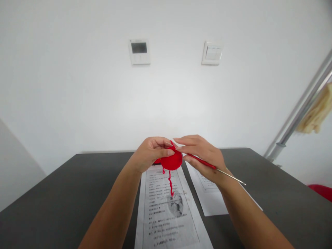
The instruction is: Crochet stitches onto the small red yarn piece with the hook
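Note:
My left hand (155, 152) pinches the upper left edge of a round red crocheted piece (171, 162), thumb on its front. My right hand (203, 155) holds a crochet hook (204, 162) with a red grip; its thin metal tip reaches the top of the piece by my left fingertips, and its other end points down right past my wrist. A strand of red yarn (170, 183) hangs from the piece over a printed sheet (166, 221). More red material shows behind my left hand, mostly hidden.
The printed sheets lie on a dark table (98, 180); a second sheet (212, 204) is under my right forearm. Behind stands a white wall with a panel (140, 52) and a switch (212, 53). At right are a metal pole (301, 114) and a red object (321, 191).

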`<state>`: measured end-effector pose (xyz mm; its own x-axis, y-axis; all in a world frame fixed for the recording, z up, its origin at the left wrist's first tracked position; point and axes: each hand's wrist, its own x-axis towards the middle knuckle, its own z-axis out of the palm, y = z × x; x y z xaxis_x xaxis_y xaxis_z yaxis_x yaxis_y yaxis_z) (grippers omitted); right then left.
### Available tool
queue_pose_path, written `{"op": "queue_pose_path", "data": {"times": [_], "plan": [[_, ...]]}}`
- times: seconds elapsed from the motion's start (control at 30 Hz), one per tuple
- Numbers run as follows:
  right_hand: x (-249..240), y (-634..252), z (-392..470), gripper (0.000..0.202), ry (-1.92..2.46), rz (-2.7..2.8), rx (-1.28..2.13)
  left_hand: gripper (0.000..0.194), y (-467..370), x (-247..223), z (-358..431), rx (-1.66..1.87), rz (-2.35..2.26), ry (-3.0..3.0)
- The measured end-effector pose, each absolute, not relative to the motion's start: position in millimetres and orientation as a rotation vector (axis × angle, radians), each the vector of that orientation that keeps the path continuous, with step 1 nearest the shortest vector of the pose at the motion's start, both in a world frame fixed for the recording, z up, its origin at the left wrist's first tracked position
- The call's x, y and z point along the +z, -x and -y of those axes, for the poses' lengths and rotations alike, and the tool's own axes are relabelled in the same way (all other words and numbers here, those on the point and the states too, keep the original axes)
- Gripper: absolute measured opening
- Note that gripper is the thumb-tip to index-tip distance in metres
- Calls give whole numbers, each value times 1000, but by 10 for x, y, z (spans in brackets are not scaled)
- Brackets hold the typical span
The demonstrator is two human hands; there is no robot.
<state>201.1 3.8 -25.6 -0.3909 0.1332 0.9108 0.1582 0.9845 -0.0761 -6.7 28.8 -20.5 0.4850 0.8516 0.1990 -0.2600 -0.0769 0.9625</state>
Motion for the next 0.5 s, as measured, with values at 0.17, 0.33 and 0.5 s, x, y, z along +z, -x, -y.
{"op": "queue_pose_path", "data": {"times": [0.17, 0.33, 0.5], "plan": [[-273, -2022, -37, 33, 281, 2002, 4, 24, 120, -125, -254, 1039, -754, -1593], [-332, -1977, -14, 26, 318, 1879, 202, 38, 109, -134, -232, 1104, -716, -1576], [-363, -1892, -23, 29, 253, 1804, 162, 66, 10, -147, -155, 1081, -617, -1415]]}}
